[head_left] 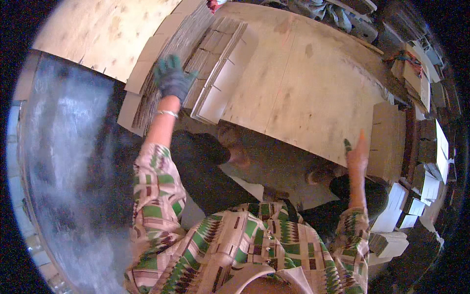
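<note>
My left hand (172, 78), in a dark green and grey glove, rests with fingers spread on top of a stack of flat cardboard blanks (161, 93) at the left end of a plywood table (298, 83). A second fanned pile of flat box blanks (220, 73) lies just to its right. My right hand (357, 154) is bare apart from a green tip on one finger; it hovers open at the table's near right edge, next to a stack of brown cardboard (389, 139), holding nothing.
A plywood sheet (105, 29) lies at the far left. Stacks of folded white and brown boxes (421, 186) crowd the right side and the floor. A dark, dusty surface (68, 157) runs along the left. My feet (240, 157) stand under the table edge.
</note>
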Motion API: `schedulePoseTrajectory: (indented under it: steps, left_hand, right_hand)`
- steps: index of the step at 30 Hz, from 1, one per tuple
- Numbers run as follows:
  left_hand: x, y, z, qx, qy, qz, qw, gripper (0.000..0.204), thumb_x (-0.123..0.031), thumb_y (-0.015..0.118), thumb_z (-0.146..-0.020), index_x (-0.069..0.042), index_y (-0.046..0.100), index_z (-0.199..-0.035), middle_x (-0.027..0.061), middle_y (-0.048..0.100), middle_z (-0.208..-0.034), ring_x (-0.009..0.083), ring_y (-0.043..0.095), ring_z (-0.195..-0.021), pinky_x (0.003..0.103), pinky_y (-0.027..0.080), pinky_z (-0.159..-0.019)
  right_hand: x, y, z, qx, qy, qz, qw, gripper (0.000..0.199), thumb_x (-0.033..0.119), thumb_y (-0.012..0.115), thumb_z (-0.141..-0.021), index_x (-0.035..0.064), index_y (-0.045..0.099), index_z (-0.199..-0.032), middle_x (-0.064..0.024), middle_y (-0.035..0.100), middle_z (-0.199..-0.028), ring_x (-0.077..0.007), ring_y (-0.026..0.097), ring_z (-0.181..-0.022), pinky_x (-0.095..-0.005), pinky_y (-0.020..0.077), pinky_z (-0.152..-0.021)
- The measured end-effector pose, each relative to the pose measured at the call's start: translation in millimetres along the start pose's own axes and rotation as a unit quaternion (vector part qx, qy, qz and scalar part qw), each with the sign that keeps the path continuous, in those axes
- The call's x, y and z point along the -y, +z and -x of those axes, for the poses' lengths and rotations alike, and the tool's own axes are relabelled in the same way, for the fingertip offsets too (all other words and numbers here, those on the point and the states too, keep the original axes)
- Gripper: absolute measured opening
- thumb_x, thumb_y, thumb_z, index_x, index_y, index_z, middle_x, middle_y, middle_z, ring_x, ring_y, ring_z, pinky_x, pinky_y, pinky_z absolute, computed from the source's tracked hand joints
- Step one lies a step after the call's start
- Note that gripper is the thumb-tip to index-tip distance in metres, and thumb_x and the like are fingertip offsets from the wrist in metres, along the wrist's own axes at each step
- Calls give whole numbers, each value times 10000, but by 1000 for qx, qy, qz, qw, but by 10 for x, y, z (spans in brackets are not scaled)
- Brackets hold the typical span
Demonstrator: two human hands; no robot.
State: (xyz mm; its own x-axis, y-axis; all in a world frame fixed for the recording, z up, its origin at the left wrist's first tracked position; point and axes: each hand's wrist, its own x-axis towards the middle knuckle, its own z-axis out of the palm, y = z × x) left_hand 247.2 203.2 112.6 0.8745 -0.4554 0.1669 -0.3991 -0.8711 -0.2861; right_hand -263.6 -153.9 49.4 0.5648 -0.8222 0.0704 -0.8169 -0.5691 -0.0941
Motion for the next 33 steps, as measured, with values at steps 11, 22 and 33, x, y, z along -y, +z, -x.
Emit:
schedulePoseTrajectory:
  steps: [11,22,33]
  left_hand:
    - [-221,880,553,-61,55,204,975,393,-337,661,-881,-106,677,-1199,161,614,-1329,366,559,-1239,517,420,-1037]
    - [-953,171,715,67,67,407,908,428,-406,616,-914,-77,697,-1176,245,697,-1055,404,683,-961,467,523,-838]
    - [-1471,28,870,138,134,460,867,382,-386,669,-906,-104,716,-1160,211,715,-990,363,699,-897,424,533,-786]
  right_hand:
    - [-1785,-360,-226,-43,89,188,977,380,258,605,-936,53,604,-1256,-144,711,-1102,-350,676,-981,-469,571,-774]
    - [-586,-263,-332,29,231,-29,972,396,124,623,-862,135,498,-1238,-233,706,-1041,-435,682,-976,-524,529,-825]
    - [-1064,-141,-356,22,270,2,963,341,196,653,-856,61,499,-1128,-242,714,-992,-401,706,-957,-507,560,-814]
